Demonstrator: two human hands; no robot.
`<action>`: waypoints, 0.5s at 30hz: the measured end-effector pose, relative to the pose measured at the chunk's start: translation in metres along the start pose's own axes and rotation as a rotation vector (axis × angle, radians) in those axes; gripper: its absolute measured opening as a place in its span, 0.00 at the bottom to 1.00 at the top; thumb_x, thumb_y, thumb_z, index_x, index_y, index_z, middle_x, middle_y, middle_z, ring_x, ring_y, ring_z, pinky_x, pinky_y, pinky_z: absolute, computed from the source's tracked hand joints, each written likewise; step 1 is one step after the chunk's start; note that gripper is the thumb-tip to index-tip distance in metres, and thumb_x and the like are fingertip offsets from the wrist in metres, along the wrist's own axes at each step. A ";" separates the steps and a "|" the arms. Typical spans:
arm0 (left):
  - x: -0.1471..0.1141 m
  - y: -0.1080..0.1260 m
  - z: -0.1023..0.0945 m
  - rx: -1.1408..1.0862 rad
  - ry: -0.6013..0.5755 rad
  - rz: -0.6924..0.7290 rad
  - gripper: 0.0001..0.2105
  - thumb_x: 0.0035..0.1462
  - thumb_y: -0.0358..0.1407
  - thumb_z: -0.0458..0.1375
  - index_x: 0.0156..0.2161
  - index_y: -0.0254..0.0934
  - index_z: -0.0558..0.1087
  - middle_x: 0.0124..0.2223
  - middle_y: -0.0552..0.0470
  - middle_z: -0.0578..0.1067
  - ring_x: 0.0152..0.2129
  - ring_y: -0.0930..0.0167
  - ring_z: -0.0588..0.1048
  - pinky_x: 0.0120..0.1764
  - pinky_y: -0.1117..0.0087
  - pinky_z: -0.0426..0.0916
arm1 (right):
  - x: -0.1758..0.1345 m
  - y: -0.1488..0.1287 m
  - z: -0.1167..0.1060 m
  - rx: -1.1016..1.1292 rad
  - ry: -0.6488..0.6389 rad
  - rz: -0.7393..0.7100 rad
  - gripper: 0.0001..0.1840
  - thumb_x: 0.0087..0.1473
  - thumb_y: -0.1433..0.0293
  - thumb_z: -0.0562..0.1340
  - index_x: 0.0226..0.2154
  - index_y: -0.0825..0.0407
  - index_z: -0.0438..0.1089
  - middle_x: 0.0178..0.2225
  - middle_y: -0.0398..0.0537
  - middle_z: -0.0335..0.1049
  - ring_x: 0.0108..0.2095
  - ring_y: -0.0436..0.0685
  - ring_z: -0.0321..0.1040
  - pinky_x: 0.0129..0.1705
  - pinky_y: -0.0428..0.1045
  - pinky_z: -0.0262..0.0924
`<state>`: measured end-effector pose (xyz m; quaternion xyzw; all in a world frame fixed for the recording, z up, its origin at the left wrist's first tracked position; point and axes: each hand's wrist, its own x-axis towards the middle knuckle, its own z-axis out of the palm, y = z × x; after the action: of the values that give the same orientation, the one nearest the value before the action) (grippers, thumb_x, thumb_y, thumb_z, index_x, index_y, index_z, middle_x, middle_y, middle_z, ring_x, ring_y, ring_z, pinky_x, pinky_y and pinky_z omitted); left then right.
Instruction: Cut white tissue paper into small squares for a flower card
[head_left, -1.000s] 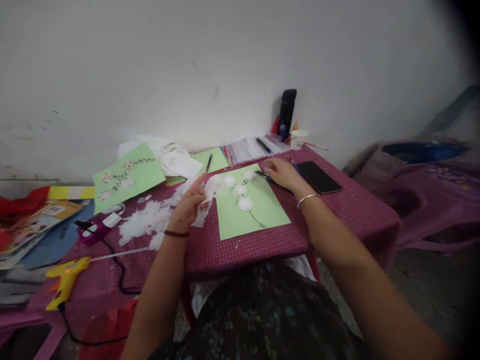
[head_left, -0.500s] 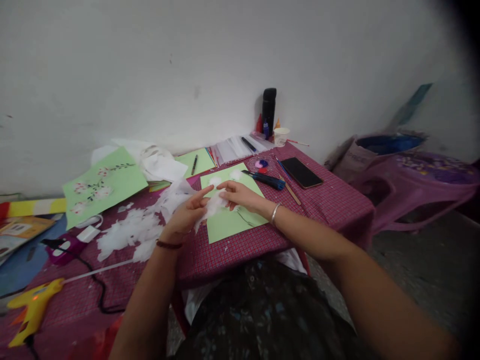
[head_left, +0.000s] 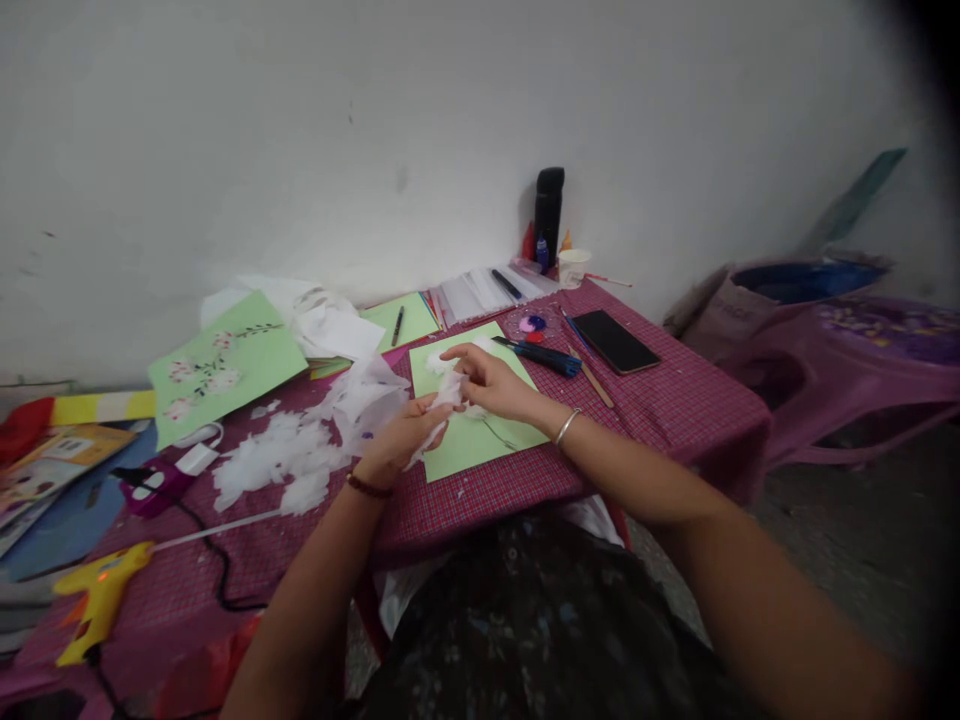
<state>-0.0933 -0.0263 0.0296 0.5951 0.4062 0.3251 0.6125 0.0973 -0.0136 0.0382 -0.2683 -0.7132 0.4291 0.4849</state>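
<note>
Thin white tissue-like petals (head_left: 448, 390) are bunched between my two hands, above a light green sheet (head_left: 465, 455). My left hand (head_left: 405, 435) is closed around the lower part of the bunch. From the right, my right hand (head_left: 491, 385) pinches at its upper edge with thumb and fingers. The green sheet carries white petal shapes near its top and a thin dark painted stem (head_left: 496, 433). Left of my left hand lies a loose heap of white petals (head_left: 274, 455), with a crumpled translucent piece (head_left: 367, 395) beside it.
A blue box cutter (head_left: 544, 357), a wooden stick (head_left: 596, 382) and a phone (head_left: 615, 341) lie on the right. A finished floral sheet (head_left: 225, 370) leans at left. A yellow glue gun (head_left: 101, 600), lit orange, and a purple power socket (head_left: 154, 490) stand at front left.
My hands have drawn the white petals up and bunched them; the left hand has turned to grip them from below. The view has shifted slightly, moving the table contents rightward.
</note>
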 end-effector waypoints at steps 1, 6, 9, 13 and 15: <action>0.001 0.000 0.001 -0.005 0.021 0.016 0.15 0.52 0.47 0.65 0.35 0.35 0.78 0.15 0.61 0.59 0.10 0.79 0.55 0.16 0.75 0.47 | 0.001 0.002 0.000 0.018 0.031 0.016 0.22 0.50 0.80 0.55 0.47 0.48 0.60 0.25 0.35 0.61 0.24 0.51 0.62 0.26 0.46 0.56; 0.001 0.002 -0.002 -0.009 0.075 0.057 0.17 0.51 0.50 0.65 0.34 0.36 0.76 0.16 0.61 0.59 0.11 0.79 0.54 0.16 0.74 0.47 | 0.004 0.005 -0.002 0.031 0.087 0.063 0.09 0.54 0.77 0.55 0.36 0.47 0.59 0.25 0.35 0.62 0.23 0.49 0.64 0.25 0.46 0.58; 0.001 0.004 -0.003 0.011 0.088 0.069 0.16 0.51 0.49 0.65 0.32 0.37 0.75 0.16 0.61 0.59 0.11 0.78 0.54 0.17 0.74 0.47 | 0.003 0.000 -0.003 0.020 0.050 0.030 0.09 0.53 0.77 0.56 0.37 0.48 0.62 0.29 0.38 0.63 0.27 0.50 0.65 0.29 0.47 0.59; 0.000 0.003 0.000 0.069 0.124 0.106 0.16 0.53 0.48 0.64 0.26 0.38 0.71 0.17 0.59 0.61 0.12 0.77 0.54 0.18 0.72 0.46 | 0.000 -0.008 -0.001 -0.063 0.004 -0.011 0.13 0.51 0.74 0.63 0.41 0.49 0.66 0.29 0.38 0.62 0.28 0.50 0.61 0.31 0.47 0.56; 0.001 0.002 0.002 0.108 0.148 0.134 0.17 0.55 0.47 0.63 0.23 0.38 0.69 0.17 0.58 0.61 0.13 0.77 0.54 0.19 0.72 0.46 | -0.001 -0.009 0.001 -0.105 0.022 0.006 0.13 0.49 0.73 0.66 0.39 0.49 0.67 0.29 0.38 0.63 0.29 0.50 0.61 0.32 0.47 0.56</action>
<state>-0.0913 -0.0264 0.0314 0.6275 0.4266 0.3857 0.5249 0.0972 -0.0189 0.0456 -0.3000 -0.7287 0.3896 0.4766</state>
